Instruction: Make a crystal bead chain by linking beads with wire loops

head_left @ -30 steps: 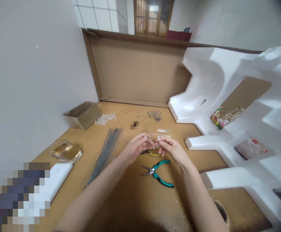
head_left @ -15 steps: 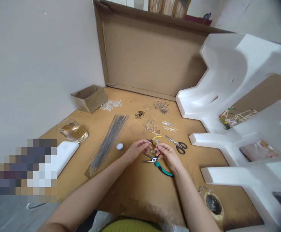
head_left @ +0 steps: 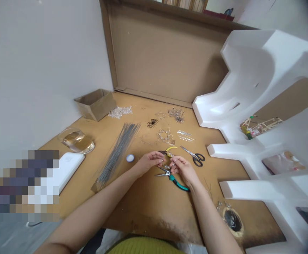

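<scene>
Between my two hands is a small ring of clear beads on wire (head_left: 166, 167), held over the table. My left hand (head_left: 150, 163) is closed in a pinch at the ring's left side. On the opposite side, the thumb and fingers of my right hand (head_left: 182, 168) grip the beads. Teal-and-black-handled pliers (head_left: 179, 184) lie just below, their jaws pointing left. Yellow-handled pliers (head_left: 171, 149) are partly hidden behind my fingers. Black-handled scissors (head_left: 198, 159) rest to the right. Beyond my hands lies another beaded wire ring (head_left: 164, 135).
A bundle of grey wires (head_left: 118, 155) lies left of my hands, near a small blue-rimmed white lid (head_left: 130, 158). Further left are a glass of amber liquid (head_left: 77, 141) and a cardboard box (head_left: 95, 106) beside clear beads (head_left: 120, 112). White foam packaging (head_left: 235, 151) lines the right side.
My hands still hold the beaded ring, and the fingers have shifted slightly around it. The whole view has moved a little. Tools on the table remain in place.
</scene>
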Demonstrator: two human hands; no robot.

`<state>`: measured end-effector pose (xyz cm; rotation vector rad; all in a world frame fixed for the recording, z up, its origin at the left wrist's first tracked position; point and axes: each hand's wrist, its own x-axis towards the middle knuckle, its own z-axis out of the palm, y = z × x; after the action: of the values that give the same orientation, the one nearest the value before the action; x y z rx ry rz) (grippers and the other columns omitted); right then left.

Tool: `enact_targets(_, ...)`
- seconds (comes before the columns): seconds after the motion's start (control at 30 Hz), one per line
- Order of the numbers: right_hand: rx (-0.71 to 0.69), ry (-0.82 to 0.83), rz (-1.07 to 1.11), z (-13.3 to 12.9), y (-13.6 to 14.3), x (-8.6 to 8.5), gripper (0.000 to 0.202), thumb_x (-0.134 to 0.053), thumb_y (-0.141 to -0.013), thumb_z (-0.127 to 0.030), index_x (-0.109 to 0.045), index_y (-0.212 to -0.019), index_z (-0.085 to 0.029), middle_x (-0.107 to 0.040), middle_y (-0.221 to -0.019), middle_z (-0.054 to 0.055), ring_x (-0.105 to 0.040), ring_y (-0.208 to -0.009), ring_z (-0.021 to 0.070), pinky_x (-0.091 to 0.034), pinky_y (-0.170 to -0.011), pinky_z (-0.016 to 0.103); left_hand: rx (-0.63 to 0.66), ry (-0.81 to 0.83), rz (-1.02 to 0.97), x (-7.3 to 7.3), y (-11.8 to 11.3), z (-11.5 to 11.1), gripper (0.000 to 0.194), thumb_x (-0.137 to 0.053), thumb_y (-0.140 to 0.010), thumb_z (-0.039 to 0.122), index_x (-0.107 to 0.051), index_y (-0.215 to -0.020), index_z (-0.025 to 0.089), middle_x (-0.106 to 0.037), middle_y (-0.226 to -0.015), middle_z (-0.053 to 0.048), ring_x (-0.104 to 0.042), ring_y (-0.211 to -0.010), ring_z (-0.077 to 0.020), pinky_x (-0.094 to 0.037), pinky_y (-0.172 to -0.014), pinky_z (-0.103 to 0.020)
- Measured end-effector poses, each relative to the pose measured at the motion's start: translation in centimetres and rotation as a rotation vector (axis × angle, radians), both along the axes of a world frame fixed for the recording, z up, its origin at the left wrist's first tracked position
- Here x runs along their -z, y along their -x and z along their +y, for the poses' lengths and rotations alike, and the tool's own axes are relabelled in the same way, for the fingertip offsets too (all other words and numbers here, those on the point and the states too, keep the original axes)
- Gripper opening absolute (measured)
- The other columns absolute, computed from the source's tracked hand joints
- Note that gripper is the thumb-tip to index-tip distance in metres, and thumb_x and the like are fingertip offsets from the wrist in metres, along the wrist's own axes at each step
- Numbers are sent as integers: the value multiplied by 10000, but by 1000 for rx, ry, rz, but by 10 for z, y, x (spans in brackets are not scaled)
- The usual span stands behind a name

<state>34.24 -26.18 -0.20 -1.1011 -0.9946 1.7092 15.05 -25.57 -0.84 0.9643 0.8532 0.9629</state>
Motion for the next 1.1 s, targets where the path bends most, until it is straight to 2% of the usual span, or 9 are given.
enact_targets(0.2,10,23,26,0,1,-3,294,-714,-686,-422,-617,-803,-171,-660,-656,-3,-604,-506,102,-489,-493,223,-48,-79,-14,-5,-4,-4,371,-736,-659,288,-581,-959,134,-691,-855,-48,-599,-648,-97,-490,-703,-276)
enact_targets(0.33,9,38,45,-2,2,-6,300,-705,-690,-438,-593,-802,-183,-675,-684,12,-609,-510,115,-480,-481,235,-62,-137,3,-3,-6,-5,294,-720,-678,288,-566,-881,142,-686,-879,-50,-613,-664,-107,-503,-715,-290)
enact_targets(0.4,10,41,50,-2,2,-5,305,-698,-695,-447,-587,-801,-183,-667,-664,7,-599,-491,113,-467,-471,233,-55,-195,66,-2,-6,-6,256,-698,-701,286,-580,-878,144,-686,-897,-60,-622,-709,-121,-504,-745,-297)
enact_targets(0.53,20,42,60,-2,4,-3,322,-682,-702,-472,-573,-798,-185,-624,-594,-23,-557,-433,98,-419,-432,218,-36,-401,289,-5,-3,-10,264,-618,-770,276,-615,-1015,179,-677,-1012,-79,-623,-923,-172,-470,-858,-310)
enact_targets(0.63,34,36,69,-3,6,-2,323,-669,-709,-483,-560,-786,-188,-577,-540,-48,-504,-397,80,-381,-410,205,3,-534,457,-8,1,-12,247,-570,-803,264,-645,-1031,208,-679,-1017,-71,-617,-931,-183,-447,-869,-305)
enact_targets(0.7,47,20,74,-3,8,0,315,-660,-719,-482,-554,-777,-191,-533,-498,-68,-453,-373,66,-348,-395,195,18,-569,490,-9,3,-12,247,-578,-795,258,-658,-1027,224,-687,-995,-71,-616,-922,-196,-433,-882,-318)
enact_targets(0.87,68,-22,79,-5,10,1,299,-645,-734,-482,-542,-790,-206,-528,-496,-74,-433,-373,73,-328,-394,202,-33,-444,314,-8,-3,-15,312,-636,-750,265,-637,-1060,226,-663,-1072,-81,-588,-1026,-218,-393,-964,-357)
enact_targets(0.97,64,-19,83,-6,12,1,287,-631,-746,-476,-540,-805,-210,-551,-522,-64,-460,-387,83,-353,-408,214,-37,-237,126,-7,-7,-15,425,-658,-741,284,-556,-1144,195,-673,-1015,-78,-625,-891,-183,-457,-865,-347)
enact_targets(1.1,49,-15,90,-8,13,-2,271,-621,-757,-466,-539,-806,-212,-557,-539,-59,-487,-410,86,-375,-425,215,87,7,-53,-4,-4,-10,320,-695,-718,297,-622,-980,128,-686,-889,-73,-577,-677,-97,-454,-715,-250)
